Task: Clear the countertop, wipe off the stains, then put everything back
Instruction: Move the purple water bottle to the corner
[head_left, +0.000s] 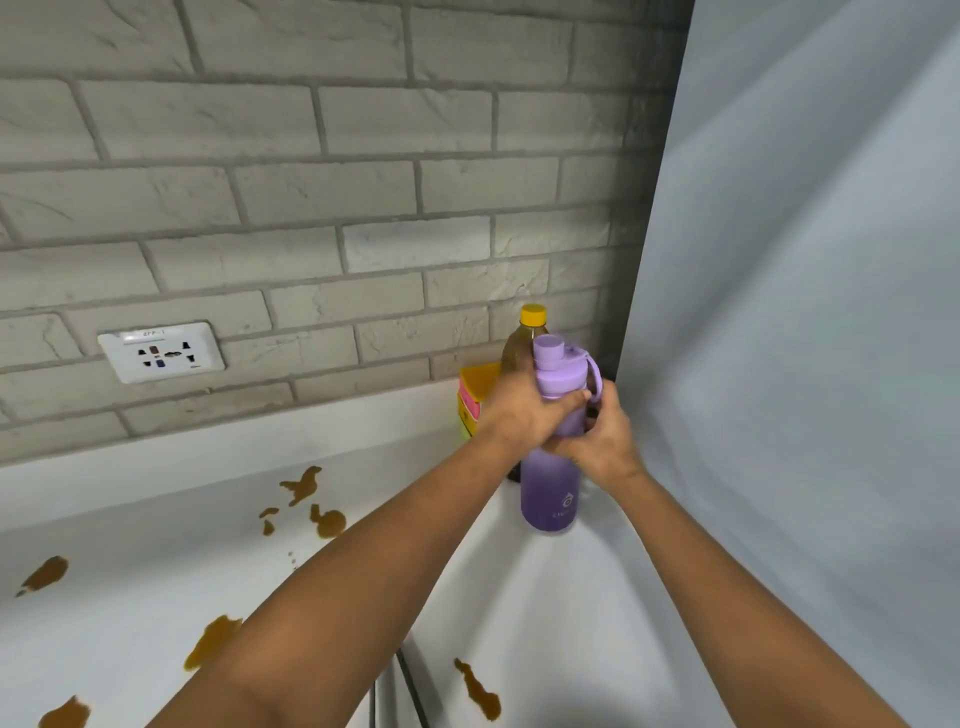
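Two hands meet at centre right of the frame: the left hand (524, 413) and the right hand (605, 441). Two bottles stand there, a purple bottle (553, 486) and behind it a brown bottle (519, 345) with a yellow cap. One box (470, 402) sits beside them. One socket (161, 352) is at mid left. About seven brown stains (327, 522) dot the counter (130, 545) across the lower frame.

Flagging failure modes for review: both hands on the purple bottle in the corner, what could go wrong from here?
1. The purple bottle stands tight against the brown bottle behind it; lifting it could tip that one.
2. The left hand and right hand overlap on the bottle's upper part, so its base could swing.
3. Brown stains lie near the forearms; skin may smear them.
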